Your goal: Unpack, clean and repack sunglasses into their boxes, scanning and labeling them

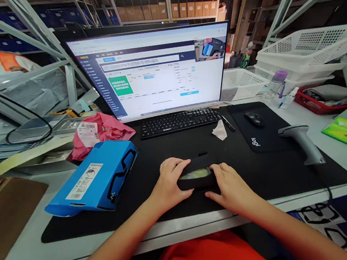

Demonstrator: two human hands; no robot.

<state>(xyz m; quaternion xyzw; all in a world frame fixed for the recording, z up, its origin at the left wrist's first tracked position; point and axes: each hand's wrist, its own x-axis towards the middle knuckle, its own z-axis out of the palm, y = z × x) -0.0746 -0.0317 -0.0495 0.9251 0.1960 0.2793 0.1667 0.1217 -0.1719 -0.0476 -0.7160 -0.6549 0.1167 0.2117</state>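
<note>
A small black case (197, 181) lies on the black desk mat in front of me, its lid raised and something yellow-green and shiny showing in the gap. My left hand (172, 181) grips its left end, thumb at the near side and fingers at the far side. At the right end, my right hand (227, 184) holds the case with its fingers, the thumb lower and apart. To the left lies a blue box (98, 177) with a white label and a picture of black glasses on it.
Behind are a keyboard (179, 122), a pen (227, 122), a paper scrap (220, 130) and a monitor (156, 82). A mouse (254, 119) and barcode scanner (303, 143) lie to the right, near white baskets (310, 45). Left stands a pink bag (108, 130); another person is beyond.
</note>
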